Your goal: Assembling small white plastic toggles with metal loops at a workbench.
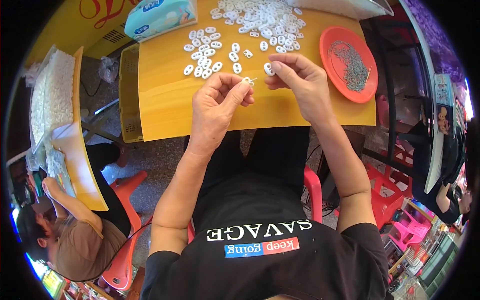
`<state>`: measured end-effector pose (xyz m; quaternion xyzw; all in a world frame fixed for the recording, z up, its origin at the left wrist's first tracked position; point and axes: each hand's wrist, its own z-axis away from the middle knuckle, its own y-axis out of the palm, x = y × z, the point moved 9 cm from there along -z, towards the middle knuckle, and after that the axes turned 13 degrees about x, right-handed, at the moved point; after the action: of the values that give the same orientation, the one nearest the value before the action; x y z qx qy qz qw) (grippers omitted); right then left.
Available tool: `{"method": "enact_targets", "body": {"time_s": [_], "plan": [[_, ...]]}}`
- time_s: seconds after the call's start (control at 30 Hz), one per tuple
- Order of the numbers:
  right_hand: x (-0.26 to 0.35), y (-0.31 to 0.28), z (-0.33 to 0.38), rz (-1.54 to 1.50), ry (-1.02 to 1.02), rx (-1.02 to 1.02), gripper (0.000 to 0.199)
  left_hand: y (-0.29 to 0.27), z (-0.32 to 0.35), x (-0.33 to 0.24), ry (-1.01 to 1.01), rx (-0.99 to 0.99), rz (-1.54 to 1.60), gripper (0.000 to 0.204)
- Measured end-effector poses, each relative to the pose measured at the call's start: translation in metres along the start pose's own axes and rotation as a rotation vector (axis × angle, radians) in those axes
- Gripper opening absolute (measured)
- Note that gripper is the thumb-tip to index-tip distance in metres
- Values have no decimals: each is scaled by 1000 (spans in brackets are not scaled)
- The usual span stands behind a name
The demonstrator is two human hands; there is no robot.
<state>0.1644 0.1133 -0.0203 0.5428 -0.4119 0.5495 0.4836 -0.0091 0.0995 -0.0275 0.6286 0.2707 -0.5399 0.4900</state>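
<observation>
Over the near part of the yellow table (170,107), my left hand (217,100) pinches a small white plastic piece (246,81) between thumb and forefinger. A thin pin (254,79) sticks out of it toward the right. Just to its right, my right hand (305,85) grips a white oval two-hole piece (269,69) in its fingertips. The two held pieces are close but apart. Beyond my hands lie several loose white two-hole pieces (204,50), with a large heap of them (267,20) farther back. Small grey metal pins (350,65) fill a red plate (364,44) at the right.
A tissue pack (162,20) stands at the far left corner, and a whitish tray (365,7) at the far right. At left, a person (82,235) sits by another table (82,165) with a bag of white pieces (50,100). Red chairs (314,192) stand around.
</observation>
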Motion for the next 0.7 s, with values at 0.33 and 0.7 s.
{"method": "enact_targets", "body": {"time_s": [0.33,0.7], "plan": [[-3,7,8,-400,-5,69,23,23,-3,-18,190,80,9,7],[9,11,14,24,-29,96,23,25,-7,-18,142,67,54,8]]}}
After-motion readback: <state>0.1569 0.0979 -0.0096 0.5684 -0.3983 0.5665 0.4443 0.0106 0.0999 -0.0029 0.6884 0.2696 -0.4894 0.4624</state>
